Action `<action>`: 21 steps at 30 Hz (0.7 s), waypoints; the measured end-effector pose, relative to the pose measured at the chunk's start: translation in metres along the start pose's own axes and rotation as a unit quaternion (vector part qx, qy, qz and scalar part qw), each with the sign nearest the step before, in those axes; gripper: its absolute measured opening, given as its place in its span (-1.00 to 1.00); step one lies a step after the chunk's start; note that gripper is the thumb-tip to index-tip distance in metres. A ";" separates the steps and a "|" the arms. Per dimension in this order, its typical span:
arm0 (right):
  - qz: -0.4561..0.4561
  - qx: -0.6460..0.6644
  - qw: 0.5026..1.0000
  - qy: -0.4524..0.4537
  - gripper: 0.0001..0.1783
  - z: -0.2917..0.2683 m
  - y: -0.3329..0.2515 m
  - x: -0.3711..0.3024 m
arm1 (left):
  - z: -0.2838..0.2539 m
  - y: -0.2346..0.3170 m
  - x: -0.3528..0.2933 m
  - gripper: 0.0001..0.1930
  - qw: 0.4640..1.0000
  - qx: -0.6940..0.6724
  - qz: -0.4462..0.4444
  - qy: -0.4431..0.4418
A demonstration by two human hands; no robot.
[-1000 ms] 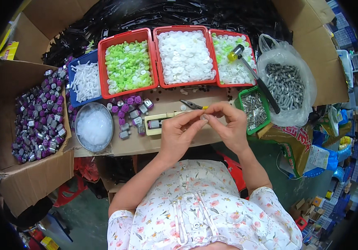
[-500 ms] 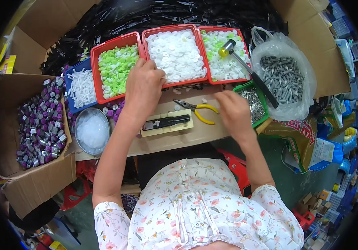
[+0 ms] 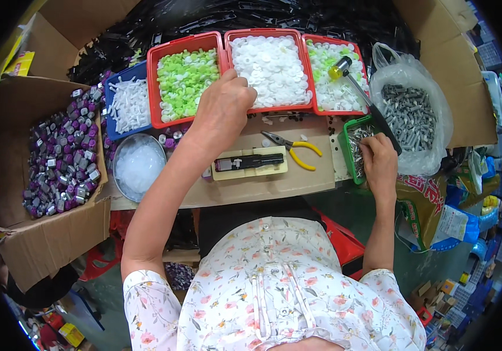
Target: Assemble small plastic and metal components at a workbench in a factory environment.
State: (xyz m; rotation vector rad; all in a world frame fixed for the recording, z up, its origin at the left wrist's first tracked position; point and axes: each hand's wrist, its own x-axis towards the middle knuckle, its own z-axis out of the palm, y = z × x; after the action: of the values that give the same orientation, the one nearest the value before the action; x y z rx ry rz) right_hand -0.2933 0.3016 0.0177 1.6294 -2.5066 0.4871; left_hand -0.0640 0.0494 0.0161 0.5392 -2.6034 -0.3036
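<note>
My left hand [image 3: 223, 111] is over white discs [image 3: 269, 70], right hand [image 3: 381, 161] at the green tray [image 3: 345, 157], table's [image 3: 303, 183] right edge; I can't tell whether fingers pinch.

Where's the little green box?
In the head view, the green box is on the right, between the yellow-handled pliers and the clear plastic bag, with the right hand at it.

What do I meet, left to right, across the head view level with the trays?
Cardboard box, blue tray, red tray of mostly green pieces, red tray of white pieces, red tray of mixed pieces, clear bag.
</note>
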 end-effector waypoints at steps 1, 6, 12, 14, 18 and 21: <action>-0.002 0.000 1.000 0.000 -0.96 0.000 0.000 0.000 | 0.001 -0.001 -0.002 -0.95 1.000 -0.019 -0.012 0.012; -0.005 0.012 1.000 0.003 -0.96 0.004 0.003 0.001 | -0.004 -0.001 -0.008 -0.96 0.992 -0.092 -0.043 0.073; 0.021 0.057 0.998 0.012 -0.95 0.001 0.004 0.001 | -0.010 0.006 -0.016 -0.96 0.938 -0.289 -0.166 0.091; 0.028 0.070 0.997 0.017 -0.93 -0.002 0.004 0.000 | -0.014 0.012 -0.021 -0.95 0.896 -0.373 -0.233 0.066; 0.047 0.095 0.994 0.038 -0.91 -0.005 0.000 0.001 | -0.013 0.028 -0.032 -0.93 0.753 -0.569 -0.327 0.055; 0.036 0.145 0.987 0.062 -0.89 -0.008 -0.023 0.003 | -0.010 0.045 -0.043 -0.89 0.708 -0.616 -0.341 0.058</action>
State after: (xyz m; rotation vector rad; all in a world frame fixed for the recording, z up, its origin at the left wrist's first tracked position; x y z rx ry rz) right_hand -0.2746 0.2933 0.0308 1.5435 -2.5020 0.9704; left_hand -0.0384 0.1072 0.0214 0.8636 -1.3836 -1.9336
